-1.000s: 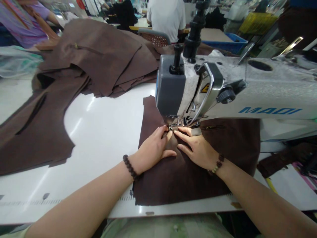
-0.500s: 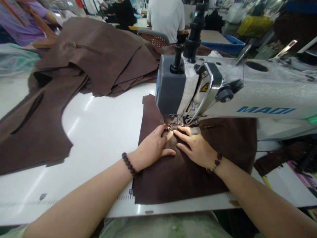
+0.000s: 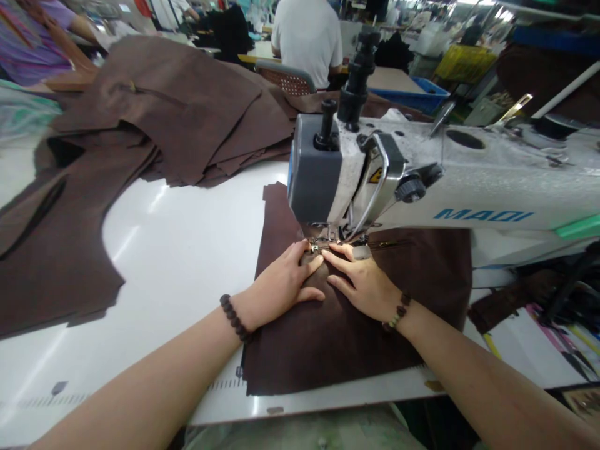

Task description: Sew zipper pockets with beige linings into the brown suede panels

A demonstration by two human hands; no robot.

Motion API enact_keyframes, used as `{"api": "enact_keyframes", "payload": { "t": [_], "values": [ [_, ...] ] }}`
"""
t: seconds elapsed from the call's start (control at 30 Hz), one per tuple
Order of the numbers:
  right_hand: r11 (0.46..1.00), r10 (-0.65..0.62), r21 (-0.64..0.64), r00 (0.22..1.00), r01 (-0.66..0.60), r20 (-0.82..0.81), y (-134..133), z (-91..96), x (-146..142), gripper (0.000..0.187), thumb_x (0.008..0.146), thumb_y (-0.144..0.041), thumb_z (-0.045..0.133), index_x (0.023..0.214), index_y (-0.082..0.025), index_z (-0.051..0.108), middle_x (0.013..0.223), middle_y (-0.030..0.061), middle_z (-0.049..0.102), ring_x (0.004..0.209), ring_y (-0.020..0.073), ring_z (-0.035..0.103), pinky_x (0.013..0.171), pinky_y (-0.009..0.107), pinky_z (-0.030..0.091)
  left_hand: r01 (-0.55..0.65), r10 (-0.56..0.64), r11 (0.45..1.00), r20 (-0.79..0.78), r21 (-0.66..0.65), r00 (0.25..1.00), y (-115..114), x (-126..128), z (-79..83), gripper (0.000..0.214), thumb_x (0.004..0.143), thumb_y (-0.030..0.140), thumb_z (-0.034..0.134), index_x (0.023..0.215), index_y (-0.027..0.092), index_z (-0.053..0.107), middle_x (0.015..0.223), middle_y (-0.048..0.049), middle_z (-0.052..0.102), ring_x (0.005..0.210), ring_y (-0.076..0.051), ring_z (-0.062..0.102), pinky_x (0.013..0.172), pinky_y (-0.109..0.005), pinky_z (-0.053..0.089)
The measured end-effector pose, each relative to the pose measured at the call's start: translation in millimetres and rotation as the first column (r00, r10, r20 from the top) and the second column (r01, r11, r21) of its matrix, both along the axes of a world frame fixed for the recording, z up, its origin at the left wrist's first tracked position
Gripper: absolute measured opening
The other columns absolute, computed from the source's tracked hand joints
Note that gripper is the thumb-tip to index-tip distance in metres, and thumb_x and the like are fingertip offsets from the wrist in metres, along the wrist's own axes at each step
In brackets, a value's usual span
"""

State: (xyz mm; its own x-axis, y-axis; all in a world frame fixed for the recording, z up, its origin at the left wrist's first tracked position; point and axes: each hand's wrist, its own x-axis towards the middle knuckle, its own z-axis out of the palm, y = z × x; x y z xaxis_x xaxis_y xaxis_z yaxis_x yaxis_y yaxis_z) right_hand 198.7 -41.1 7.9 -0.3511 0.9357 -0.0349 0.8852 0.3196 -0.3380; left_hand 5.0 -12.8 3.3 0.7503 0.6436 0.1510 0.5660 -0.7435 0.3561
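Note:
A dark brown fabric panel [image 3: 300, 344] lies flat under the head of a sewing machine [image 3: 314, 169]. My left hand [image 3: 284, 278] rests on the panel left of the presser foot [image 3: 315, 247], fingers stretched out and thumb apart. Just right of the foot, my right hand [image 3: 363, 278] presses down on the same panel with its fingers spread. The fingertips of both hands come close to the foot. A zipper [image 3: 389, 244] shows in the panel, running to the right beneath the machine arm. The needle point is too small to make out.
More brown panels [image 3: 187, 119] are piled at the back left of the white table [image 3: 182, 244]. A person in a white shirt [image 3: 307, 40] sits ahead, near a blue bin [image 3: 434, 94]. At the far left is another person's purple sleeve [image 3: 37, 44].
The camera view has shifted slightly, so the machine, cloth and hands appear a little farther left and lower. Both hands keep about the same place beside the foot.

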Motion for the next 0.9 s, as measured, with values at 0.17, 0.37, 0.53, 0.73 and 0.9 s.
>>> {"api": "enact_keyframes", "payload": {
  "t": [0.17, 0.37, 0.53, 0.73, 0.9],
  "values": [
    [1.000, -0.006, 0.015, 1.000, 0.006, 0.002, 1.9, 1.8, -0.9, 0.043, 0.085, -0.026, 0.049, 0.128, -0.022, 0.048, 0.135, 0.0094, 0.044, 0.124, 0.0227, 0.041, 0.107, 0.050, 0.027, 0.001, -0.001, 1.000, 0.016, -0.004, 1.000, 2.8, 0.0, 1.4, 0.062, 0.078, 0.046, 0.060, 0.127, 0.013, 0.043, 0.124, -0.0169, 0.039, 0.114, -0.030, 0.048, 0.097, -0.044, 0.043],
    [0.999, -0.028, 0.025, 0.999, 0.027, 0.042, 5.3, 1.7, -1.5, 0.043, 0.087, -0.029, 0.046, 0.130, -0.023, 0.046, 0.134, 0.0094, 0.045, 0.120, 0.0225, 0.045, 0.104, 0.048, 0.032, 0.028, -0.028, 1.000, 0.004, 0.002, 1.000, 8.5, 0.3, 1.3, 0.057, 0.080, 0.047, 0.057, 0.124, 0.012, 0.048, 0.120, -0.0162, 0.040, 0.112, -0.029, 0.047, 0.097, -0.043, 0.043],
    [0.998, -0.046, 0.043, 0.996, 0.043, 0.082, 7.1, 0.1, -1.6, 0.043, 0.088, -0.031, 0.045, 0.131, -0.025, 0.045, 0.133, 0.0077, 0.047, 0.116, 0.0234, 0.049, 0.102, 0.049, 0.034, 0.021, -0.021, 1.000, -0.010, 0.002, 1.000, 12.5, -0.8, -0.4, 0.057, 0.080, 0.049, 0.055, 0.121, 0.010, 0.051, 0.112, -0.0155, 0.043, 0.105, -0.029, 0.050, 0.092, -0.044, 0.046],
    [0.998, -0.052, 0.044, 0.994, 0.048, 0.096, 6.7, 0.9, -1.7, 0.043, 0.088, -0.032, 0.045, 0.131, -0.026, 0.045, 0.133, 0.0078, 0.047, 0.114, 0.0229, 0.051, 0.101, 0.048, 0.035, 0.031, -0.031, 0.999, 0.011, 0.025, 0.999, 13.0, -1.0, -1.3, 0.057, 0.080, 0.048, 0.055, 0.122, 0.010, 0.050, 0.112, -0.0156, 0.042, 0.105, -0.029, 0.049, 0.092, -0.044, 0.046],
    [0.998, -0.049, 0.050, 0.995, 0.045, 0.082, 7.4, 0.0, -2.3, 0.043, 0.089, -0.033, 0.043, 0.131, -0.026, 0.044, 0.133, 0.0078, 0.046, 0.115, 0.0218, 0.050, 0.101, 0.045, 0.035, 0.030, -0.030, 0.998, 0.004, 0.061, 1.000, 13.3, -0.7, -1.5, 0.059, 0.079, 0.051, 0.054, 0.121, 0.010, 0.052, 0.109, -0.0148, 0.043, 0.102, -0.029, 0.049, 0.087, -0.043, 0.048]
  ]
}}
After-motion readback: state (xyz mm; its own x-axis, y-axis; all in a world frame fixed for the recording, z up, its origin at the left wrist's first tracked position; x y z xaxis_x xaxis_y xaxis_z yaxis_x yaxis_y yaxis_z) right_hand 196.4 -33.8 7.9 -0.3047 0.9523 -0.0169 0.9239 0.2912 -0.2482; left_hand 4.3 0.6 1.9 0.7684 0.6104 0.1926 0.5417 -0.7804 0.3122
